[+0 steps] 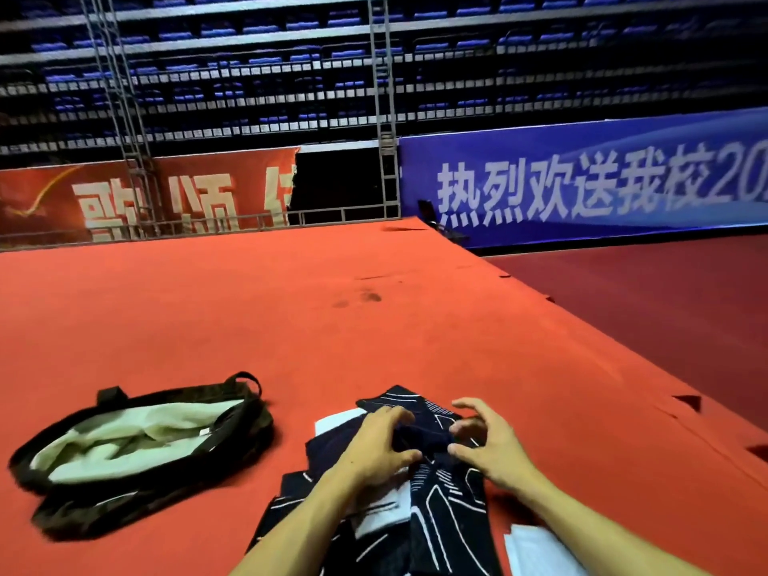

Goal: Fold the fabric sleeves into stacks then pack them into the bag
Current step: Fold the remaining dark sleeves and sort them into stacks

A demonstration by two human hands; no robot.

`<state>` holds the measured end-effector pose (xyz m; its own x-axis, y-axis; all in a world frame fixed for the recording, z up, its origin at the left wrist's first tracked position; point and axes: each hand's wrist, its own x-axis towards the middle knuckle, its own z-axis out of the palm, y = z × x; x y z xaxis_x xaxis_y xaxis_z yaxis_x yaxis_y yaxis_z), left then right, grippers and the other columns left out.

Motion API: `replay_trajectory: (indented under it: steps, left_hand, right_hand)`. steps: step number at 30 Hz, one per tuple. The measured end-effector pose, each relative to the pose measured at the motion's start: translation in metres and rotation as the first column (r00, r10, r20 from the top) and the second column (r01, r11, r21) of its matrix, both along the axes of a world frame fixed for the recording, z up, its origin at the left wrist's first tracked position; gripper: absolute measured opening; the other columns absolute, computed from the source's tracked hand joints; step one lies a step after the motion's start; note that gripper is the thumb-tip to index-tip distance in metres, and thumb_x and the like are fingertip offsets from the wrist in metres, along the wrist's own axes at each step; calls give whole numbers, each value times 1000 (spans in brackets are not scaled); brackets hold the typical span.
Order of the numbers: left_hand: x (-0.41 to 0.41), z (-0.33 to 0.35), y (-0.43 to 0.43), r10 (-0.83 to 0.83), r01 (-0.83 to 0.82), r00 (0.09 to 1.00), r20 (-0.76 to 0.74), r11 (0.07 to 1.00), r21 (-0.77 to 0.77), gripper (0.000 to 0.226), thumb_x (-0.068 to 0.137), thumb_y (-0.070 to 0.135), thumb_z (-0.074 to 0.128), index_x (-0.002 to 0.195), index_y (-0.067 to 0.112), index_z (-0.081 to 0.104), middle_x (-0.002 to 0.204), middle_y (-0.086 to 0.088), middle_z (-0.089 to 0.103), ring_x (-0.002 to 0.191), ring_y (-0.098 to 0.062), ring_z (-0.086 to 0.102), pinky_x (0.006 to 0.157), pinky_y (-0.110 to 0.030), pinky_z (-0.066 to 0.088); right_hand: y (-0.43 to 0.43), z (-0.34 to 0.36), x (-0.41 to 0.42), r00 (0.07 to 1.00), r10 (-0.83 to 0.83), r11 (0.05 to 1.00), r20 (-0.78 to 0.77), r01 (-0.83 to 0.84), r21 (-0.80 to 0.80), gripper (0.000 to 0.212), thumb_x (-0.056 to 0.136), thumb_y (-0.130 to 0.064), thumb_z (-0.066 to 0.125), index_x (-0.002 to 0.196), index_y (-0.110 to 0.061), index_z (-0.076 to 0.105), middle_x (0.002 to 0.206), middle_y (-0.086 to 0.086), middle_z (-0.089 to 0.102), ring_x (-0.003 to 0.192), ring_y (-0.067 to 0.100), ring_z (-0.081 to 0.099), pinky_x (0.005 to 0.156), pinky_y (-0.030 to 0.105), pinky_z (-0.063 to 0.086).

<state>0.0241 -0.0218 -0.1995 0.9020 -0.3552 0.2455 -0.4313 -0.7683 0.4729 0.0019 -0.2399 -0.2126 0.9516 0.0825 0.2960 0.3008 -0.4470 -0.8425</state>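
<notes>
On red carpet (332, 326), both hands (376, 444) half-curled, pinching dark sleeve (419, 440) btwn them.

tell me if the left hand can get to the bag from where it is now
Probably yes: the bag lies open on the red carpet, left of the left hand, with nothing between them, though that hand is busy gripping the dark sleeves.

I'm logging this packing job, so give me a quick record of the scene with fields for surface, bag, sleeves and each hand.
surface: red carpet on a raised platform
bag: dark bag with pale lining, lying open, left of the pile
sleeves: dark fabric sleeves with white line patterns, loosely piled, with white pieces among them
left hand: fingers curled onto the dark fabric on top of the pile
right hand: fingers curled at the same fabric
packed so far: cannot tell
</notes>
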Motion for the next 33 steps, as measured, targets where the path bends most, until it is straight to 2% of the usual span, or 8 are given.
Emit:
replay_trajectory:
  steps: [3, 8, 12, 19, 22, 25, 30, 33]
  left_hand:
    - [10, -7, -8, -24, 24, 1000, -7, 1000, 9, 56, 73, 40, 75, 122, 26, 52, 117, 7, 59, 110, -9, 52, 97, -27, 42]
    - [12, -3, -19, -73, 71, 995, 63, 997, 39, 46, 78, 28, 69, 120, 22, 53, 102, 7, 63, 98, -14, 56, 85, -29, 45]
    - [6, 3, -23, -80, 78, 986, 150, 997, 14, 33, 82, 14, 60, 114, 20, 57, 95, 2, 69, 86, -17, 62, 75, -33, 49]
    - [-17, 20, -10, -79, 102, 995, 68, 876, -471, 35, 77, -1, 55, 104, 21, 63, 89, 4, 70, 80, -8, 67, 74, -22, 54]
    - [-35, 37, -2, -95, 93, 995, 30, 774, -627, 40, 75, -11, 51, 102, 15, 64, 91, 6, 71, 83, -3, 66, 73, -16, 49]
    - [-51, 45, 9, -119, 67, 993, -25, 711, -700, 41, 75, -14, 49, 103, 13, 65, 87, 10, 71, 82, -2, 64, 72, -14, 48]
    - [-79, 40, 35, -147, 100, 988, -51, 851, -516, 46, 70, 21, 71, 114, 22, 61, 107, -3, 68, 100, -15, 65, 89, -25, 51]
    - [-96, 44, 37, -87, 92, 996, 32, 869, -486, 29, 72, 22, 72, 100, 20, 68, 94, 7, 71, 87, -9, 66, 83, -30, 53]
  right_hand:
    - [-3, -9, 7, 1000, 0, 1000, -4, 0, 21, 57, 60, -21, 80, 108, -40, 57, 85, -10, 72, 86, 3, 67, 90, 36, 51]
    - [-2, -11, 12, 1000, -14, 998, 1, 14, 57, 59, 64, -6, 83, 106, -38, 57, 86, -5, 72, 85, -1, 66, 87, 25, 49]
    - [3, -9, 13, 1000, 7, 996, -12, -6, 84, 62, 63, -3, 83, 107, -37, 56, 91, -3, 71, 66, -8, 60, 77, 22, 46]
    - [11, 0, 16, 998, 57, 962, -24, -48, 270, 75, 61, 5, 83, 117, -34, 53, 109, 0, 69, 108, 7, 63, 92, 21, 48]
    - [18, 6, 13, 987, 153, 936, -49, -129, 329, 72, 64, 4, 83, 120, -30, 54, 108, 2, 71, 109, 10, 64, 94, 28, 49]
    - [25, 15, 3, 980, 183, 929, -76, -147, 338, 64, 67, 7, 80, 119, -23, 55, 99, 2, 72, 89, 10, 67, 78, 27, 54]
    - [37, 27, -25, 992, 116, 902, -49, -85, 424, 47, 68, 14, 75, 99, -19, 64, 87, 4, 73, 78, 18, 65, 69, 31, 54]
    - [41, 48, -48, 991, 132, 930, 32, -135, 341, 49, 65, 15, 77, 99, -17, 64, 80, -6, 71, 78, 6, 65, 75, 25, 52]
